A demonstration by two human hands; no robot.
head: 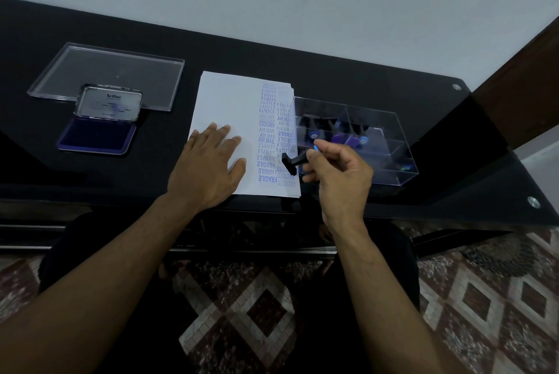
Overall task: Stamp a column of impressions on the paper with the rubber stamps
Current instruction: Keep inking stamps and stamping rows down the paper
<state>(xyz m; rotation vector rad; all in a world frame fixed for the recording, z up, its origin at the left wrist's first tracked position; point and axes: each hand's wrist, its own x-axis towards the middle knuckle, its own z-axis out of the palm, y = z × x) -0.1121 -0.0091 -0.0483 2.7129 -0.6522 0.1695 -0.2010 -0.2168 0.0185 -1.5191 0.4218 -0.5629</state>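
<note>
A white paper stack (230, 101) lies on the black table, with columns of blue stamped words (SAMPLE, AIR MAIL, FRAGILE, AMENDED) along its right side. My left hand (208, 166) rests flat on the paper's lower left, fingers spread. My right hand (338, 174) pinches a black rubber stamp (292, 163) by its handle, tilted sideways just above the paper's lower right edge. An open ink pad (96, 136) with a blue pad and a raised metal lid sits at the left.
A clear plastic box (381, 143) holding several more stamps stands right of the paper, close to my right hand. A clear flat lid (109, 71) lies behind the ink pad. The table's front edge (90, 207) runs just below the paper; patterned floor lies beneath.
</note>
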